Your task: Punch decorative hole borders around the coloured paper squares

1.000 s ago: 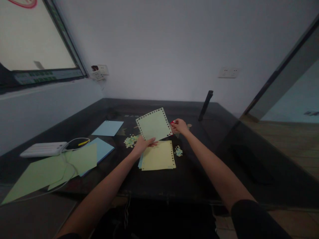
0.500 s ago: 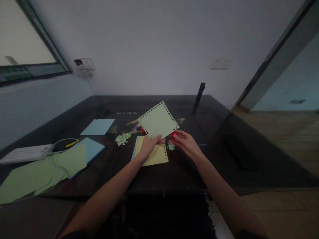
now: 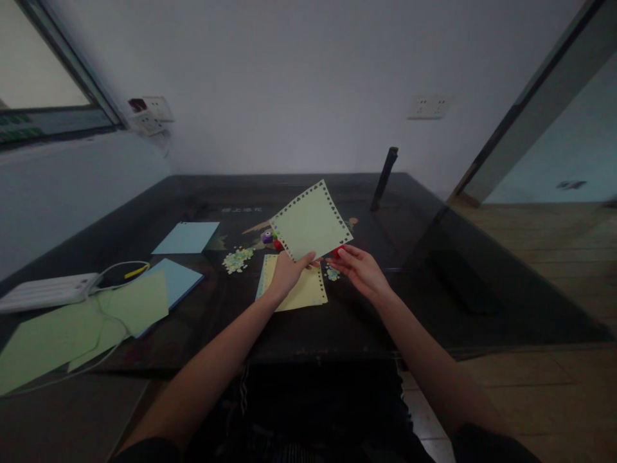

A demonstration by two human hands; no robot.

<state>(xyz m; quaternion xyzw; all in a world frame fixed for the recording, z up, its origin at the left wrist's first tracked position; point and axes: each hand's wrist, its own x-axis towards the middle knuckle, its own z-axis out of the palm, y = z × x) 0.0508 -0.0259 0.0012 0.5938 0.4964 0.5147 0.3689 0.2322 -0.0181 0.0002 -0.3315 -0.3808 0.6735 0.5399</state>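
My left hand (image 3: 288, 273) pinches the lower corner of a pale green sheet of paper (image 3: 311, 222), tilted up above the table, with small punched holes along its edges. My right hand (image 3: 360, 269) grips a small red craft punch (image 3: 339, 251) at the sheet's right lower edge; the fingers and the sheet partly hide it. Below the hands lies a stack of yellow paper (image 3: 301, 292) with punched edges, a blue sheet showing under it. Paper bits (image 3: 332, 272) lie beneath my right hand, and a larger pile of punched bits (image 3: 237, 260) lies left of the stack.
Purple (image 3: 267, 237) and red (image 3: 277, 244) small punches stand behind the held sheet. To the left are a light blue sheet (image 3: 187, 238), blue paper (image 3: 180, 283), green sheets (image 3: 96, 321) and a white power strip (image 3: 48, 291) with its cable. A black upright stick (image 3: 384, 179) stands at the back right.
The held sheet has shifted slightly right, and its right lower edge now meets the red punch in my right hand. The camera view has tilted a little.
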